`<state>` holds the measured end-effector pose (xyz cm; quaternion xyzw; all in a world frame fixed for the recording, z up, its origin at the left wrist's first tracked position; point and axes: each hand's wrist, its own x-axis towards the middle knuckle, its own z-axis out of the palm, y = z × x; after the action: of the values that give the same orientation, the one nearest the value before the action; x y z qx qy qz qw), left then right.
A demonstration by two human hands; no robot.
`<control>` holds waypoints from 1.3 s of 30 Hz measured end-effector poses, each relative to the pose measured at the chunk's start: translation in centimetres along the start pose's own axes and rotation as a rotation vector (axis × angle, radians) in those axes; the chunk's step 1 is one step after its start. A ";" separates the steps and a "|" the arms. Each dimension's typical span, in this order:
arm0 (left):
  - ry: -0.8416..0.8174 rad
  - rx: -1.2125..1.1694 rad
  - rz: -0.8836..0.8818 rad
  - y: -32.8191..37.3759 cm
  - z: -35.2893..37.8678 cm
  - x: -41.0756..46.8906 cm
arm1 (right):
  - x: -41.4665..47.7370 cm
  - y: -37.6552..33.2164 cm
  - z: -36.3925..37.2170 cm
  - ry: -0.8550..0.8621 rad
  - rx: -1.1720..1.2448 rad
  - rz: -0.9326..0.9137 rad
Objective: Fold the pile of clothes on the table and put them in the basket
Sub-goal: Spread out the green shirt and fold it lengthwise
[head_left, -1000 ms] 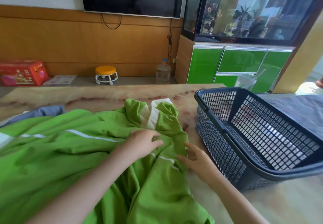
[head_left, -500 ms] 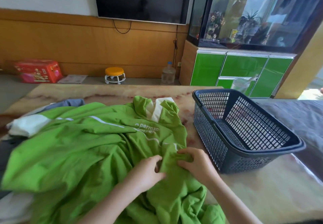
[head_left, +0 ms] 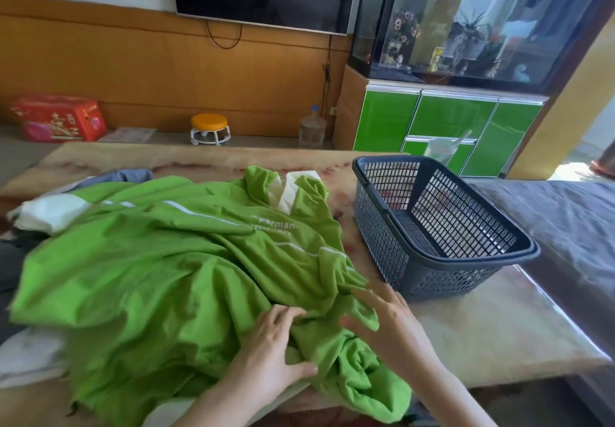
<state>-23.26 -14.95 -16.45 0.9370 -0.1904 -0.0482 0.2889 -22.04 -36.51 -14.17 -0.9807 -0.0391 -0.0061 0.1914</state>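
Left hand lay flat, fingers spread, on the green jacket heaped across the bench beside the basket. Right hand was open over it, gripping nothing. Soft, light and floppy, it looked best taken by the shoulder seams.

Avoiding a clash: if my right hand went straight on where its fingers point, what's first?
Likely the bunched green jacket, just ahead of the right hand; blur leaves depth unclear.
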 end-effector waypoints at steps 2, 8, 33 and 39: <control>0.058 -0.049 0.004 -0.9 0.1 -1.4 | -1.7 -1.1 0.5 -0.037 -0.002 -0.067; 0.070 0.112 0.096 -1.8 0.6 -3.1 | -4.6 -2.0 3.1 0.029 -0.166 -0.255; 0.138 0.236 0.093 -2.3 3.1 -3.8 | -6.2 1.8 2.1 0.313 -0.141 -0.315; 0.235 0.032 0.029 -1.7 1.9 -4.4 | -7.5 2.2 5.3 0.186 -0.257 -0.348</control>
<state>-27.16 -12.89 -19.05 0.9378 -0.1695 0.0693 0.2951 -29.41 -37.12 -20.09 -0.9708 -0.1884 -0.1343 0.0637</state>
